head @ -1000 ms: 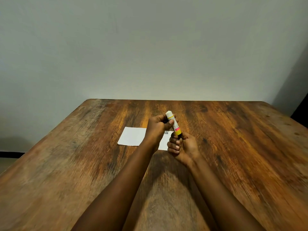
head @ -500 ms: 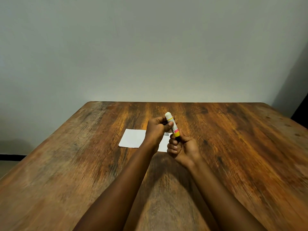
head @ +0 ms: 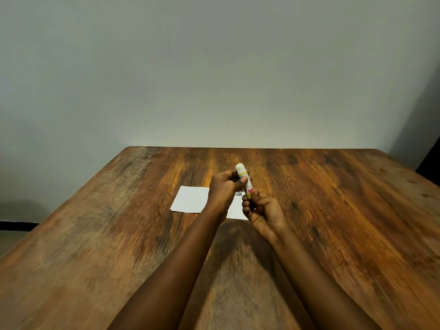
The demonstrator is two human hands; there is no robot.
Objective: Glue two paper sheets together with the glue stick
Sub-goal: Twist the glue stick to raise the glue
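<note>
A glue stick, white with yellow and pink bands, stands nearly upright above the table, its white end up. My left hand grips its upper body between thumb and fingers. My right hand pinches its yellow lower end with the fingertips. White paper lies flat on the table under and beyond both hands, partly hidden by them; a second white patch shows between my wrists. I cannot tell whether it is one sheet or two.
The wooden table runs to a far edge against a plain grey wall. A dark object stands off the table's right corner.
My right fingers have loosened and shifted at the glue stick's lower end. Both hands and the stick stay almost in the same place above the paper.
</note>
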